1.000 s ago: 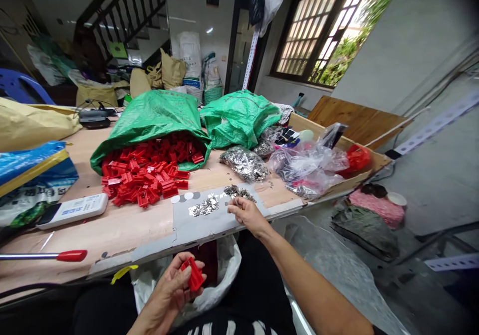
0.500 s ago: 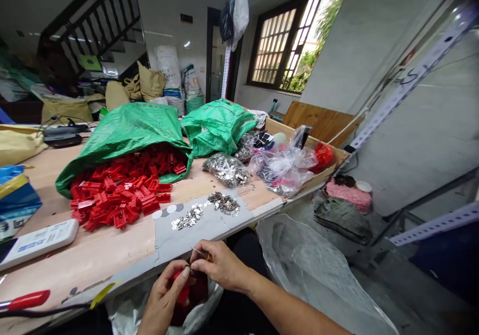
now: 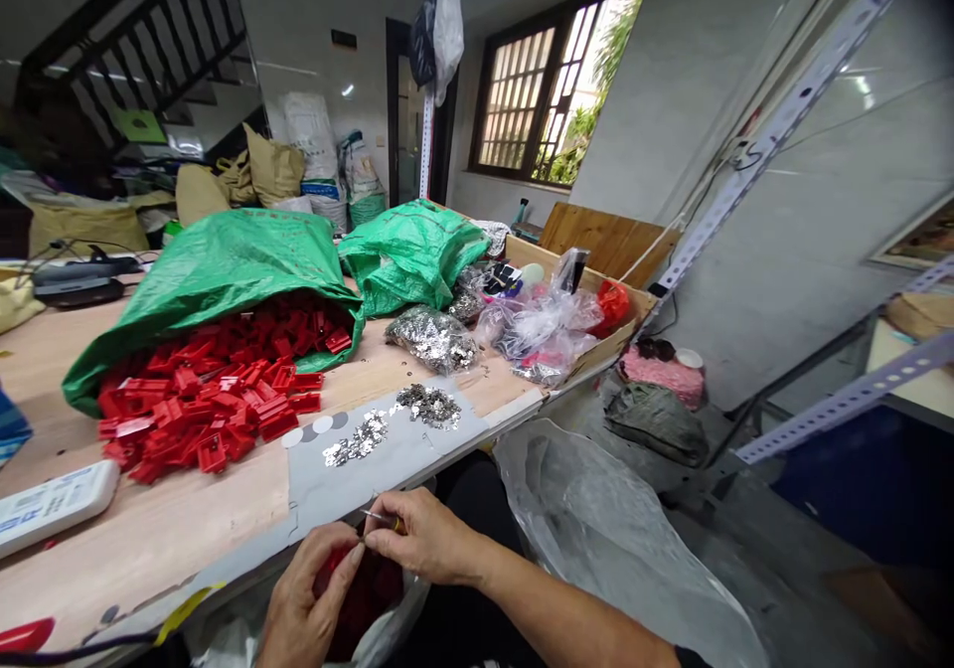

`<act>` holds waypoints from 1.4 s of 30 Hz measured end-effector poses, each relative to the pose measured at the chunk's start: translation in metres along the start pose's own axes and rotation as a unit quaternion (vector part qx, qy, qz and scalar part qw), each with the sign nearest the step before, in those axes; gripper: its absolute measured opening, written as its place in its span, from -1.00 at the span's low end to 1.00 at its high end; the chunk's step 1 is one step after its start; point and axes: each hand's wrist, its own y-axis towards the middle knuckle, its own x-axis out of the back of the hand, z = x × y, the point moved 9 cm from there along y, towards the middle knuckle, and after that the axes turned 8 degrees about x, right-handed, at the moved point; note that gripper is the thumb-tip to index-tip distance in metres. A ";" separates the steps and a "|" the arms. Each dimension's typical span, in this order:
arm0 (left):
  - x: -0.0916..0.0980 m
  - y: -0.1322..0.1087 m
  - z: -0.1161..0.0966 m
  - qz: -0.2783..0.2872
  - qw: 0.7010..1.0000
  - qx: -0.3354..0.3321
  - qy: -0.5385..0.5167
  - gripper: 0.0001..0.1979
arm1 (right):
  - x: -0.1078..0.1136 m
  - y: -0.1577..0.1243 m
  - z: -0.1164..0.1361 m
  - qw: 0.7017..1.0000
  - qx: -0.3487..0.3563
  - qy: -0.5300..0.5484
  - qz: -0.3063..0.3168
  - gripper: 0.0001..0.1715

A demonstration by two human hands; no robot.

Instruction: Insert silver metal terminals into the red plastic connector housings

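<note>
Just past the table's front edge, my left hand (image 3: pixel 307 588) is closed around a red plastic piece (image 3: pixel 326 571), mostly covered by the fingers. My right hand (image 3: pixel 430 539) grips a thin metal-shafted tool (image 3: pixel 382 518) with a yellow handle, perhaps a small screwdriver. Its thumb and index finger meet my left fingertips; a tiny dark bit there is too small to name. Beneath both hands an open plastic bag (image 3: pixel 406 613) holds more red pieces. On a grey sheet (image 3: pixel 313 479) lie small silvery metal parts (image 3: pixel 358 439) and a darker heap of metal parts (image 3: pixel 430 406).
A green sack (image 3: pixel 245 250) spills red plastic pieces (image 3: pixel 216 400) over the table. Behind the sheet are a clear bag of metal parts (image 3: pixel 432 338), another green sack (image 3: pixel 413 250) and a box (image 3: pixel 633 310) of plastic bags. A large translucent bag (image 3: pixel 596 519) hangs at right.
The view has swung to the right, so the table's things sit further left. My hands stay together at the red piece; the right still has the thin tool.
</note>
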 end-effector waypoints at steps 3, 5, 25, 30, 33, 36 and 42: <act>-0.006 0.000 0.003 0.016 1.000 0.015 -0.022 -0.81 | 0.002 0.000 0.002 1.000 -0.001 -0.005 0.003 -0.87; -0.008 0.001 0.004 0.018 0.999 0.020 -0.042 -0.84 | 0.003 0.000 0.003 1.000 0.002 -0.012 0.004 -0.87; -0.004 0.004 0.000 -0.007 0.998 0.056 0.006 -0.78 | 0.008 0.007 0.008 0.997 0.037 0.054 -0.035 -0.84; -0.011 0.004 0.016 0.025 0.985 0.153 -0.082 -0.68 | 0.008 0.006 0.004 0.997 0.022 0.066 -0.028 -0.80; -0.014 0.002 0.016 0.034 0.978 0.169 -0.115 -0.68 | 0.007 0.006 0.008 0.998 0.027 0.046 -0.028 -0.82; -0.014 0.001 0.015 0.032 0.977 0.174 -0.122 -0.68 | 0.005 0.006 0.009 0.998 0.029 0.034 -0.032 -0.82; -0.010 0.001 0.013 0.010 0.992 0.120 -0.030 -0.72 | 0.003 0.008 0.008 0.998 0.023 0.036 -0.036 -0.86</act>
